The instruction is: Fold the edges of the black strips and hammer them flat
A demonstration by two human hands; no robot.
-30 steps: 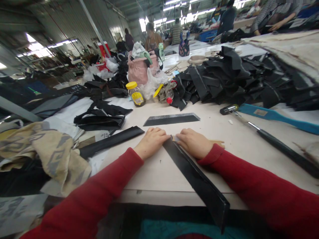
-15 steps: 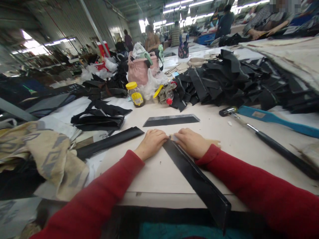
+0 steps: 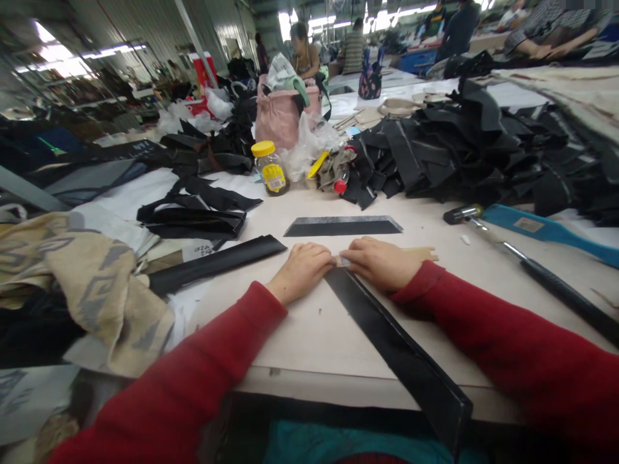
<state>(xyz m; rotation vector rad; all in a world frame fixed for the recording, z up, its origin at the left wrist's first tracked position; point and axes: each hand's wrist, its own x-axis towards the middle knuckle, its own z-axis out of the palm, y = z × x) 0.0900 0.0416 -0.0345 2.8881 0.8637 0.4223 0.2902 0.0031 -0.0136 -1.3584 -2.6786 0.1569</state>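
A long black strip, like leather or coated fabric, runs from between my hands down over the table's front edge. My left hand is closed at its far end, fingers bent over the tip. My right hand is curled around a pale tan flat piece, which looks like wood. One end pokes out behind the hand, and a light bit shows between the two hands. My fingers hide most of the strip's tip. Just beyond lies another black strip with slanted ends and a greyish upper edge.
Left of my hands lie a folded black strip and a patterned beige cloth. A hammer and a blue-handled tool are at the right. Behind stand a yellow-lidded jar, a pink bag and heaped black pieces. Other people work farther back.
The view has shifted slightly, so the whole table appears moved. Both hands stay at the far end of the black strip, with only small finger movement.
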